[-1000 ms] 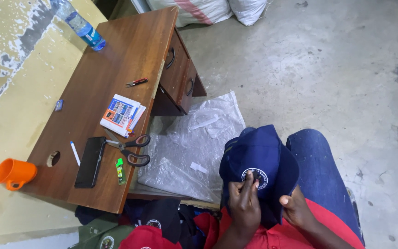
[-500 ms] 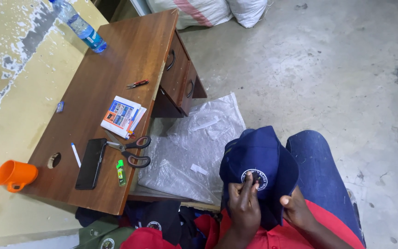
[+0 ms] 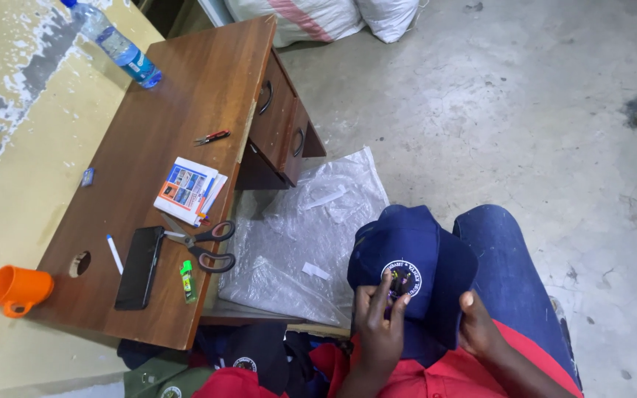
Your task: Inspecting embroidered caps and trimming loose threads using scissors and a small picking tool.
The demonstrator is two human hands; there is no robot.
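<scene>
A navy blue cap (image 3: 414, 254) with a round embroidered badge on its front rests on my lap. My left hand (image 3: 379, 323) holds the cap's near side, fingers pressed against the badge. My right hand (image 3: 479, 329) grips the cap's brim from the right, thumb on top. My blue jeans (image 3: 514, 284) and red shirt (image 3: 436, 379) lie beneath the cap.
A wooden desk (image 3: 178, 118) stands at left with scissors (image 3: 204, 247), a black phone (image 3: 138, 267), a green lighter (image 3: 187, 281), a booklet (image 3: 187, 189), small red pliers (image 3: 211, 137), a water bottle (image 3: 116, 43) and an orange mug (image 3: 15, 290). Clear plastic bags (image 3: 300, 236) and dark caps (image 3: 248, 357) lie beside it. White sacks (image 3: 318, 16) lean at the back.
</scene>
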